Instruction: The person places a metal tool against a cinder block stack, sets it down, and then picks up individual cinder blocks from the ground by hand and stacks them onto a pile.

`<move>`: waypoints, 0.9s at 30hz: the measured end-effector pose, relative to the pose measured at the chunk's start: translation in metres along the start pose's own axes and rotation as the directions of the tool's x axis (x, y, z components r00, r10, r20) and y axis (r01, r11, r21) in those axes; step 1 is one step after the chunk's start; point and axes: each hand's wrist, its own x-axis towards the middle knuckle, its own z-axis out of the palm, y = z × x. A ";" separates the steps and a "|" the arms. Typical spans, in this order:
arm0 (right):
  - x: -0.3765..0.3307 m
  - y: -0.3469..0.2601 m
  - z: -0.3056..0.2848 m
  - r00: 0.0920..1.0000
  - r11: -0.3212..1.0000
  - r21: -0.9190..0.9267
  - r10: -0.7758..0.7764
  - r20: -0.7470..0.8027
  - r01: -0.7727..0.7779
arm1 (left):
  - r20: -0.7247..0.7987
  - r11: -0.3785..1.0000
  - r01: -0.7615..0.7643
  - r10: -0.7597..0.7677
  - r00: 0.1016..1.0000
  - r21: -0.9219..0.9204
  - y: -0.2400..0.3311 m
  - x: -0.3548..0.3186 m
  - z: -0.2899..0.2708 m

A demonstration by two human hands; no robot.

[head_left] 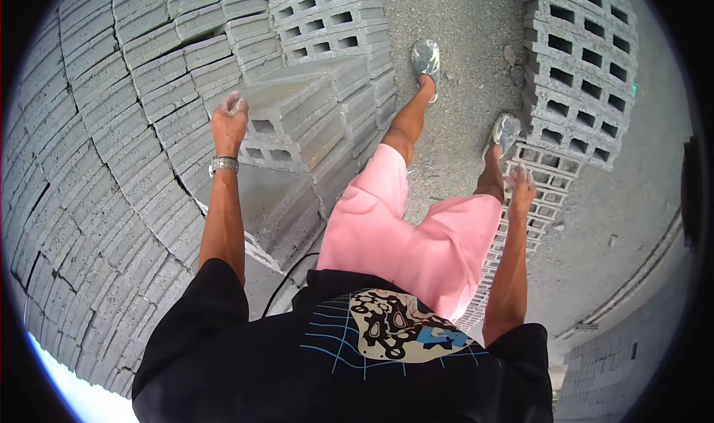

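Note:
My left hand (229,120), dusty at the fingertips and with a metal watch (224,164) on its wrist, is raised with the fingers curled in; no object shows in it. Just beside it is the end of a grey hollow concrete block (277,137) on a stepped stack; whether they touch I cannot tell. My right hand (523,190) hangs by my right leg, its dusty fingers loosely bent and slightly apart, and nothing shows in it. Below and beside that hand runs a low row of hollow blocks (547,176).
A tall wall of stacked blocks (97,126) fills the left side. Another high stack (580,66) stands ahead on the right. Between them runs a gravel path (454,14), where my feet stand in clogs (425,57). A dark cable (286,278) curves beside my left hip.

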 end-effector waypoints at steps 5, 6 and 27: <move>-0.012 0.076 -0.084 0.999 0.999 -0.023 0.034 0.030 -0.033 | 0.259 0.888 -0.458 0.437 0.861 0.024 0.178 -0.041 0.132; -0.017 0.108 -0.110 0.999 0.998 0.053 -0.025 -0.020 0.026 | 0.338 0.793 -0.610 0.578 0.743 -0.017 0.220 -0.064 0.178; -0.128 0.287 -0.034 0.884 0.544 0.723 0.421 0.203 -0.426 | 0.759 -0.717 -0.696 0.429 -0.490 -0.043 0.498 -0.264 0.634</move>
